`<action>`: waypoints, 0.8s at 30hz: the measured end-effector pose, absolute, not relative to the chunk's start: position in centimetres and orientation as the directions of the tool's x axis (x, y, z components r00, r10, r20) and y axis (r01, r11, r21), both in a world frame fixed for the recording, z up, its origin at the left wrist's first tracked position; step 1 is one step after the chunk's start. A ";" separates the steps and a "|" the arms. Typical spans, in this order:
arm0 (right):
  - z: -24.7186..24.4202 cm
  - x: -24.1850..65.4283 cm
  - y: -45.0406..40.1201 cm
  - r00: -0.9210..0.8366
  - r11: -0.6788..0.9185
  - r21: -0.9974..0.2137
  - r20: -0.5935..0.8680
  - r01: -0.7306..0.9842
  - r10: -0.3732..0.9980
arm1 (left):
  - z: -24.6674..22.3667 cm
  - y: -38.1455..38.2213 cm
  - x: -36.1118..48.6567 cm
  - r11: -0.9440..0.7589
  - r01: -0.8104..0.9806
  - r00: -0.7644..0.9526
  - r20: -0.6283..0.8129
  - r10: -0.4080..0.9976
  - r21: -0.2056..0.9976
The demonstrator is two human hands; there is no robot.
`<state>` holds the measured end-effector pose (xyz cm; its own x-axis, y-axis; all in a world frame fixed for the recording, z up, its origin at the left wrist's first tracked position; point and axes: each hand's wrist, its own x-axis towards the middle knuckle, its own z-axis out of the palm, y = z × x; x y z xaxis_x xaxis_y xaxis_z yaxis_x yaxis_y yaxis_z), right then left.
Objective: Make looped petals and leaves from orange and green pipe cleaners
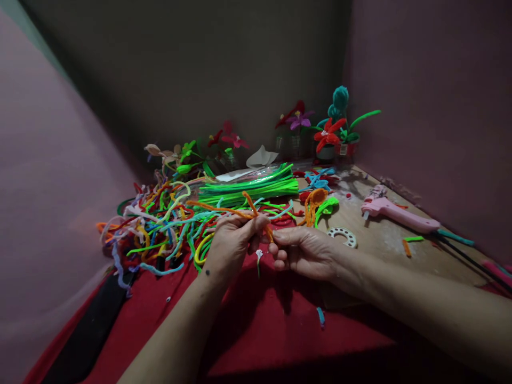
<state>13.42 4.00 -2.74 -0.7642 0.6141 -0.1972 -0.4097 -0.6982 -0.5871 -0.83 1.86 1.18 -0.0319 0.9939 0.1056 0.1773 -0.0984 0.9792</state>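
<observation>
My left hand (236,238) pinches an orange pipe cleaner (218,208) between thumb and fingers. Two orange ends stick out above that hand, one long and pointing left, one short and pointing up. Just to the right, my right hand (300,249) is closed on the lower end of the same orange piece, its fingertips nearly touching the left ones. Below the hands a small white flower shape (259,255) on a green stem lies on the red cloth (280,330). Part of the orange piece is hidden by the fingers.
Tangled colourful pipe cleaners (160,224) lie at left, beside a green bundle (256,186). Behind stand pipe-cleaner flowers (328,134). At right are a pink glue gun (404,213), a pale ring with holes (343,236) and green loops (326,209). A black strip (86,330) lies at lower left.
</observation>
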 end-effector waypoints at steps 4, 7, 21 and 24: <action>-2.6 13.3 4.0 -0.721 -0.645 -0.638 -0.197 -0.420 0.664 | 1.8 1.5 -0.5 -0.112 0.248 -0.080 0.135 0.988 0.962; -2.3 13.3 3.9 -0.694 -0.600 -0.683 -0.187 -0.417 0.695 | 1.8 1.5 -0.5 -0.103 0.232 -0.084 0.125 0.989 0.967; -1.8 13.8 4.1 -0.698 -0.618 -0.636 -0.170 -0.461 0.696 | 0.8 2.1 -1.5 -0.009 0.072 0.082 0.003 0.997 0.997; -1.8 13.8 4.0 -0.776 -0.709 -0.540 -0.153 -0.453 0.612 | 0.9 2.1 -1.5 0.007 0.018 0.064 -0.008 0.998 1.000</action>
<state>13.84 4.00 -1.80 -0.7757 0.6124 -0.1528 -0.4532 -0.7089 -0.5404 -1.49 2.05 0.89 0.0637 0.9979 -0.0077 0.0180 0.0065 0.9998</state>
